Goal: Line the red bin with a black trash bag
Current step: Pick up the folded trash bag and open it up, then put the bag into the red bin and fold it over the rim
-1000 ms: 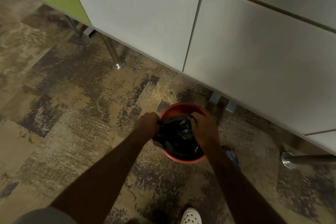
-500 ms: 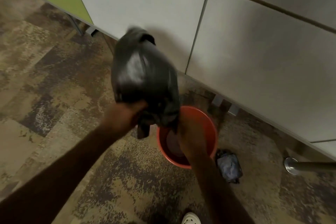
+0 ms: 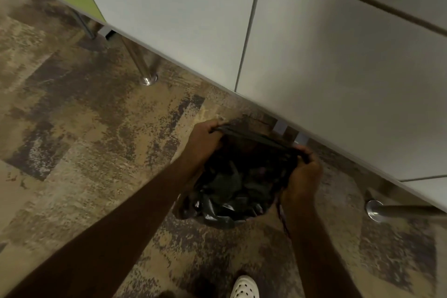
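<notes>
A black trash bag point(image 3: 232, 186) is spread wide over the red bin, which it hides almost fully. My left hand point(image 3: 202, 143) grips the bag's rim at the far left. My right hand point(image 3: 302, 174) grips the rim at the right. Between the two hands the far edge of the bag is pulled into a taut line. The bag's crumpled inside hangs down in the middle.
The bin stands on a mottled brown carpet point(image 3: 84, 140) close to white cabinet panels point(image 3: 314, 68). Chrome legs stand at the left point(image 3: 147, 78) and right point(image 3: 375, 210). My white shoe point(image 3: 244, 288) is at the bottom edge.
The bag was lifted and flung open in the air above the bin, then brought down; both hands now stretch its rim over the bin. The dark scrap right of the bin is no longer seen.
</notes>
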